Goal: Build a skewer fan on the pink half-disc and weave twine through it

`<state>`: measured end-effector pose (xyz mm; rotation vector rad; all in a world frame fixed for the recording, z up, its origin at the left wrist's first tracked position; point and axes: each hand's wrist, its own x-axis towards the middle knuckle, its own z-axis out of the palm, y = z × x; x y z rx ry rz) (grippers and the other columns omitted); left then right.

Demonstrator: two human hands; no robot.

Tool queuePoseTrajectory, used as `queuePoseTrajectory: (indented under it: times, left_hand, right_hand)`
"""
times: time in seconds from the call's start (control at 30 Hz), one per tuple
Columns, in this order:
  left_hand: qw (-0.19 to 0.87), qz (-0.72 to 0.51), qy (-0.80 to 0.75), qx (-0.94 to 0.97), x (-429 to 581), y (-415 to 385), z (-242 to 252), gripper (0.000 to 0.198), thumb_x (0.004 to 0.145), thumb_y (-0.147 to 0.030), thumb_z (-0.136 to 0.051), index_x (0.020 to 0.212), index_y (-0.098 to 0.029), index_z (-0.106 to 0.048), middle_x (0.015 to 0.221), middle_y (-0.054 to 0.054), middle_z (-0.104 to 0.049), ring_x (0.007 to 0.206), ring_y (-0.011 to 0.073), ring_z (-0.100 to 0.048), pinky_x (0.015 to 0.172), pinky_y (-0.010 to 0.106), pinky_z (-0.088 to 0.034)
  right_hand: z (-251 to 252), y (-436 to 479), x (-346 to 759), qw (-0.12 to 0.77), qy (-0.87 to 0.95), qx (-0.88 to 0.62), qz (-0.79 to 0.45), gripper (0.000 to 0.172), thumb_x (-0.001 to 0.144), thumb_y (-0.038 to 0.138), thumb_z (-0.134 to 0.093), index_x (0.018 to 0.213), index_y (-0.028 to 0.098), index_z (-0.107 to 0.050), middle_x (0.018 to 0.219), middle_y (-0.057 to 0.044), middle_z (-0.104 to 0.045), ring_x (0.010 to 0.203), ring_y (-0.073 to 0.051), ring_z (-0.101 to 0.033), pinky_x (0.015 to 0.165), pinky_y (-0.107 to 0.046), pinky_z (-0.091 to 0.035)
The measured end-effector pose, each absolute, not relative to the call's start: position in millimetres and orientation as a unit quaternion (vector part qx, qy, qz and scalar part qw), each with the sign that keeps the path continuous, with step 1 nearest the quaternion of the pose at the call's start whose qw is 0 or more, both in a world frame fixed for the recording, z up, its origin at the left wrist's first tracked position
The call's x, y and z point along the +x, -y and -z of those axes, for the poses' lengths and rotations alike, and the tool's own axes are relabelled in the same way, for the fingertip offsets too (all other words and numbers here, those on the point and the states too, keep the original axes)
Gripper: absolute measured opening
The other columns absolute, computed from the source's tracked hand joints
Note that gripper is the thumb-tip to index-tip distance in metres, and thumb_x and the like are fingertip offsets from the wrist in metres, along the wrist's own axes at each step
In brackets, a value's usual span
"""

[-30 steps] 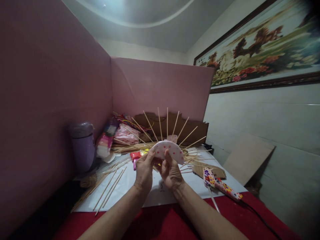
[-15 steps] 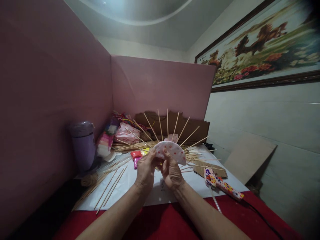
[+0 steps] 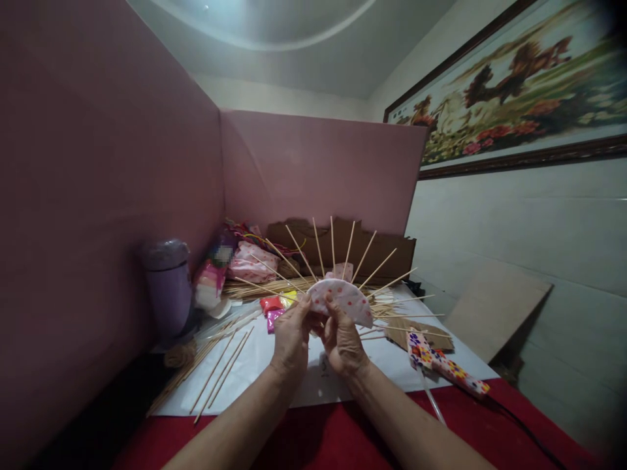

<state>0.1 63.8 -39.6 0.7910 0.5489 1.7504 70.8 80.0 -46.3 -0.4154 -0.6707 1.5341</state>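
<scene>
Both hands grip one polka-dot fabric disc (image 3: 350, 301), white-pink with red dots, from which thin wooden sticks (image 3: 347, 249) fan outward like rays. My left hand (image 3: 290, 336) pinches its left edge between thumb and fingers. My right hand (image 3: 343, 339) presses a thumb on the front face, its fingers curled underneath. The disc is tilted, and its lower part is hidden by the hands. Below and behind it lies a white sheet (image 3: 235, 391). Small red, yellow and magenta packets, the red packet (image 3: 271, 305) among them, lie just beyond my left hand.
A flower-patterned glue gun (image 3: 443, 362) with a cord lies at right beside a cardboard piece (image 3: 399, 334). Loose sticks (image 3: 228, 369) lie at left, near a purple tumbler (image 3: 169, 287). Dotted fabric (image 3: 253, 261) and torn cardboard (image 3: 392, 251) stand at the back against a pink partition (image 3: 318, 163).
The whole view has shifted slightly, so everything appears a little further right and lower. Both hands keep the same hold on the fabric disc.
</scene>
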Motion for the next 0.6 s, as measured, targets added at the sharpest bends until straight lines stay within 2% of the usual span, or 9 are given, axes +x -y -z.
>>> queuePoseTrajectory:
  times: [0.23, 0.6]
  left_hand:
    - [0.552, -0.734, -0.237, 0.317, 1.7, -61.1, 37.2, 0.022, 0.065, -0.032, -0.073, 0.071, -0.011, -0.070, 0.059, 0.002, -0.065, 0.051, 0.0112, -0.056, 0.049, 0.022, -0.039]
    - [0.545, -0.744, -0.241, 0.304, 2.2, -62.5, 39.5, 0.022, 0.063, -0.032, -0.075, 0.065, -0.011, -0.071, 0.059, 0.004, -0.068, 0.052, 0.0111, -0.057, 0.052, 0.022, -0.043]
  right_hand:
    - [47.1, -77.6, 69.3, 0.658, 0.290, -0.184, -0.670, 0.024, 0.061, 0.029, -0.077, 0.082, 0.021, -0.068, 0.076, 0.001, -0.071, 0.067, -0.015, -0.059, 0.060, -0.026, -0.045]
    - [48.2, -78.3, 69.0, 0.647, 0.272, -0.175, -0.691, 0.021, 0.059, 0.028, -0.078, 0.075, 0.019, -0.067, 0.068, 0.002, -0.069, 0.062, -0.014, -0.058, 0.061, -0.028, -0.046]
